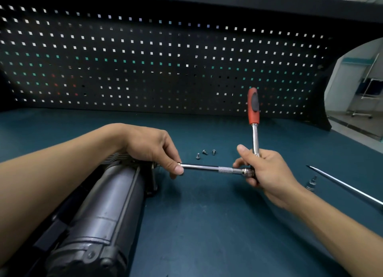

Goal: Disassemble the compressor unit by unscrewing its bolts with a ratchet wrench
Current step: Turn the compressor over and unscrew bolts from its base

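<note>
chrome steel bridges our two hands: the left hand [149, 146] pinches the tip of the extension bar [209, 168] between thumb and curled fingers. it steadies the tip at the end face of the compressor unit [107, 204]. the right hand [267, 168] wraps the head and lower shaft of the ratchet wrench [253, 110], whose red handle stands up above our knuckles. we judge the step to be seating the tool on an end bolt or turning one out; the bolt itself is hidden behind the left fingers. three loose bolts [205, 152] lie on the teal bench mat [207, 225] just beyond the bar, between the two hands, so part of the work looks done. the next move calls for holding the bar square to the bolt and swinging the handle while the left fingertips keep the tip seated. the compressor, a dark grey cylinder with a long rod along its side and a clamped end cap, lies under our left forearm, its far end just behind the left fingers.
</note>
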The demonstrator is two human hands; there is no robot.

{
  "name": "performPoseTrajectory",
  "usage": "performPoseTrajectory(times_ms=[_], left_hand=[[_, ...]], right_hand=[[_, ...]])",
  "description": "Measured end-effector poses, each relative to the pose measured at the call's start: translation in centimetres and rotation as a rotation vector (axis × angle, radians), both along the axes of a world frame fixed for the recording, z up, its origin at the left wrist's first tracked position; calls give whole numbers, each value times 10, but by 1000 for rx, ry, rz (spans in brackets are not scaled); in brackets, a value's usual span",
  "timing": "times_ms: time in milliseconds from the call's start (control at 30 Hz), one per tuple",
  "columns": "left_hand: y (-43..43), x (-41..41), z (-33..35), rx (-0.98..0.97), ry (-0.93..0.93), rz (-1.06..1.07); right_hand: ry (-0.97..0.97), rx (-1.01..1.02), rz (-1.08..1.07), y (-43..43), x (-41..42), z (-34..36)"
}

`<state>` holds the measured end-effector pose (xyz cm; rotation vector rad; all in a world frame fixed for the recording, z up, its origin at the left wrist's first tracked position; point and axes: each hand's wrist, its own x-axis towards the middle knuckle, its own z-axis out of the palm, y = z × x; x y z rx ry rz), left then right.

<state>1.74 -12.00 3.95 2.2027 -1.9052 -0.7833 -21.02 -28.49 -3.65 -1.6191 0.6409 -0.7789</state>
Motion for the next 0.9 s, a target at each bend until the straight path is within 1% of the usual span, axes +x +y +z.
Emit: performPoseTrajectory(times_ms=[100, 167, 267, 367, 500, 600, 767, 833, 900], left_hand=[[-1, 1, -1, 15, 17, -19], [-1, 2, -1, 27, 33, -24], [-1, 2, -2, 27, 54, -15], [-2, 1, -1, 32, 97, -4], [-2, -1, -1, 19, 130, 12], [-3, -2, -1, -3, 157, 29], [-4, 1, -3, 2, 143, 42], [-6, 2, -4, 2, 150, 41], [-6, 3, -4, -7, 160, 38]], right_hand=[[-71, -190, -40, -2, 4, -7], [-167, -308, -30, -4, 6, -9], [-261, -403, -16, -6, 5, -10], [-288, -484, -13, -4, 2, -13], [-267, -560, -13, -4, 1, -13], [-240, -541, 14, -3, 0, -14], [-157, -423, 43, -4, 2, -7], [-89, -348, 54, -4, 1, -1], [-26, -204, 36, -2, 2, 5]])
